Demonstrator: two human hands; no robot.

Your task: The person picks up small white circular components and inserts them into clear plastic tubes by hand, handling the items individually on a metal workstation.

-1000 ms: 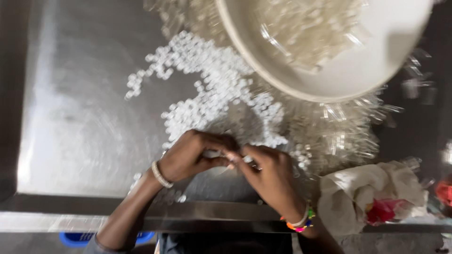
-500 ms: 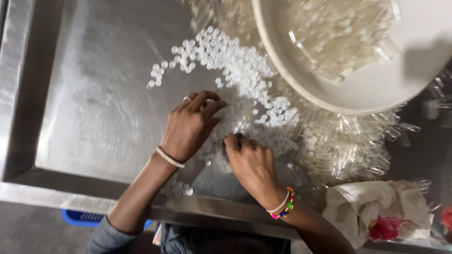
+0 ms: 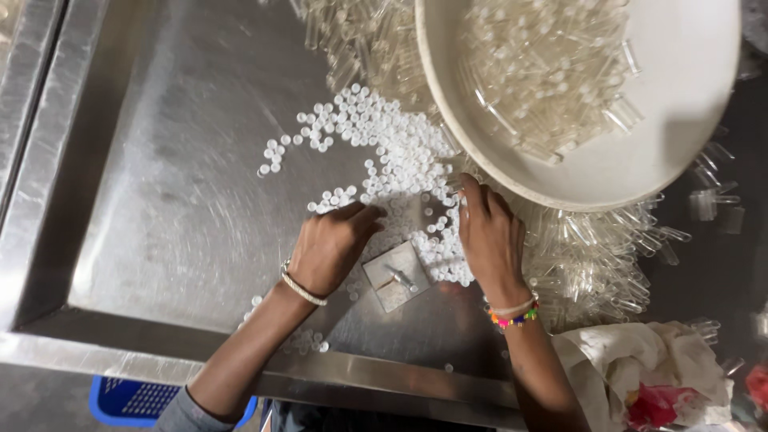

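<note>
Head view, close, straight down.

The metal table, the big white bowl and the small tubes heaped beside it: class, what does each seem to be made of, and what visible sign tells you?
Table: probably stainless steel, brushed; grey sheen, fine scratches, folded rim.
White bowl: likely plastic, smooth and matte; it could be enamel.
Tubes: clear plastic or glass; see-through with glints.

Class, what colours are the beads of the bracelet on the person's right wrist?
The bracelet on the right hand is multicoloured: green, yellow, pink and orange beads, seen in the head view.
</note>
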